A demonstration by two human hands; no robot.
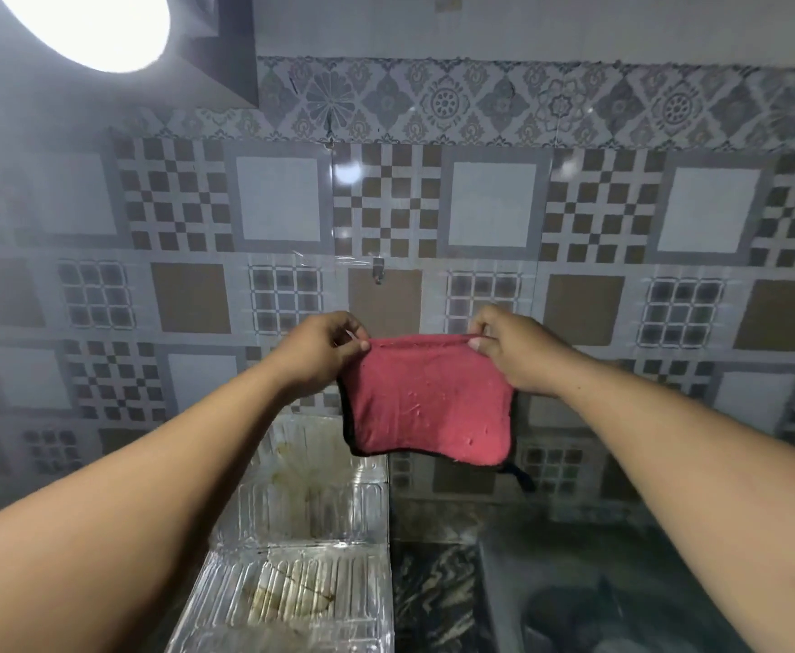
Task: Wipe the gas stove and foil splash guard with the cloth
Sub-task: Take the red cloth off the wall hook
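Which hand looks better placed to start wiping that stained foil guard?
Probably the left hand: it pinches the red cloth almost directly above the foil splash guard, while the right hand holds the corner farther from it.

A patterned tiled wall (489,205) fills the background, with a small hook (378,270) fixed on it. A bright round lamp (89,25) glows upper left. A dark marbled counter (438,600) lies below.
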